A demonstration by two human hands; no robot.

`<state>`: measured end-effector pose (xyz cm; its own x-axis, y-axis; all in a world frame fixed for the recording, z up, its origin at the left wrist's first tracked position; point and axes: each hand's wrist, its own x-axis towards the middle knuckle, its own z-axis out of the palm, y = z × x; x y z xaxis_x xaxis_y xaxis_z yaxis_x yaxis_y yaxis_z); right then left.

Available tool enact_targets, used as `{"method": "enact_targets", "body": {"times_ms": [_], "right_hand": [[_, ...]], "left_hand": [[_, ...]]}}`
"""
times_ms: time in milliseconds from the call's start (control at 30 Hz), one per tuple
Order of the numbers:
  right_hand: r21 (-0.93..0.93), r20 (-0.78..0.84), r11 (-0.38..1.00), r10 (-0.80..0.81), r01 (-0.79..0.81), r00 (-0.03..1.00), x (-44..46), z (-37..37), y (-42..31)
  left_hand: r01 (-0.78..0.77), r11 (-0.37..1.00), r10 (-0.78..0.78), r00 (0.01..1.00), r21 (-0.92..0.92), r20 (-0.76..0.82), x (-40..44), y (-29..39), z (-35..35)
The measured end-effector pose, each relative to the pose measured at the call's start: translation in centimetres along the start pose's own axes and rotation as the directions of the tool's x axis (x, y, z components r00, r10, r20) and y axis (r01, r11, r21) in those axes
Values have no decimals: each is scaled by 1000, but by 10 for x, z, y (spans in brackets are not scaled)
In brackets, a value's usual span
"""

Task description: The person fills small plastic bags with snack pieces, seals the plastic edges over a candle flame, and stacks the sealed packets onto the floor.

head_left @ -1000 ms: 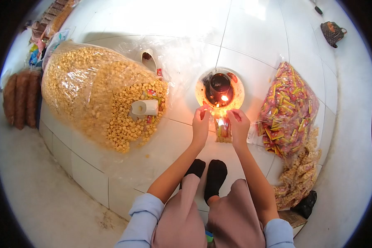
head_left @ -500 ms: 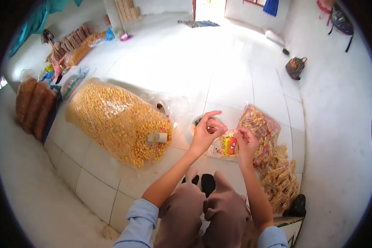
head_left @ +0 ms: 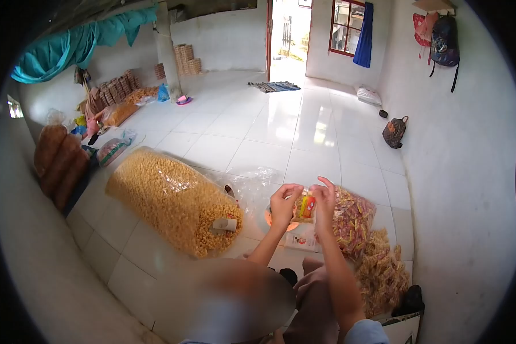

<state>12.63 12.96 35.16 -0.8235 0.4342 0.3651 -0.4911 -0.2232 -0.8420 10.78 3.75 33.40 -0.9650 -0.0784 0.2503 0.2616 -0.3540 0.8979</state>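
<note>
Between my two hands hangs a small clear packet (head_left: 305, 207) with a red and yellow label and pale snack pieces. My left hand (head_left: 284, 203) pinches its upper left edge. My right hand (head_left: 324, 205) grips the upper right edge, with one finger raised. Behind and below the hands, an orange-lit round dish (head_left: 291, 226) is mostly hidden. A white printed plastic sheet (head_left: 302, 242) lies on the floor beneath them. To the left lies a large clear bag of yellow snacks (head_left: 160, 195), with a white scoop (head_left: 225, 224) at its mouth.
Right of my hands are a bag of red and yellow sachets (head_left: 352, 221) and a heap of filled packets (head_left: 384, 275). Tall brown sacks (head_left: 60, 160) stand at the left wall. A backpack (head_left: 394, 133) rests by the right wall. A blurred patch covers part of my lap.
The view has tilted up, showing the doorway and window. My hands have risen from near the flame, and the packet, earlier below them on the floor side, now hangs between them.
</note>
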Motion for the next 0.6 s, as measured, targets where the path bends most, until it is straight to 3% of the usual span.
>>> {"method": "enact_targets", "body": {"times_ms": [33, 100, 167, 300, 333, 467, 533, 600], "right_hand": [[0, -2, 1000, 1, -1, 1000, 1, -2, 2], [-293, 210, 953, 142, -76, 967, 4, -13, 11], [-214, 140, 964, 189, -156, 972, 5, -18, 20], [9, -43, 965, 262, -261, 964, 17, -41, 35], [21, -20, 957, 288, -288, 957, 19, -46, 31], [40, 107, 958, 278, -283, 955, 13, -36, 19], [-214, 219, 944, 298, -253, 929, 12, -41, 27], [-183, 131, 938, 319, -293, 939, 16, -56, 18]], "left_hand": [[2, 1000, -2, 1000, 8, -20, -1, -4, -3], [-6, 1000, 6, 1000, -9, -9, -1, -12, -8], [98, 993, -98, 995, 67, -4, -2, -11, -14], [141, 990, -142, 986, -9, -88, 2, -13, -25], [169, 986, -167, 981, 9, -100, 5, -9, -29], [208, 977, -206, 977, 41, -59, 8, -10, -26], [223, 974, -223, 975, 43, -5, 6, -15, -16], [258, 966, -258, 965, -1, 54, 6, -21, 6]]}}
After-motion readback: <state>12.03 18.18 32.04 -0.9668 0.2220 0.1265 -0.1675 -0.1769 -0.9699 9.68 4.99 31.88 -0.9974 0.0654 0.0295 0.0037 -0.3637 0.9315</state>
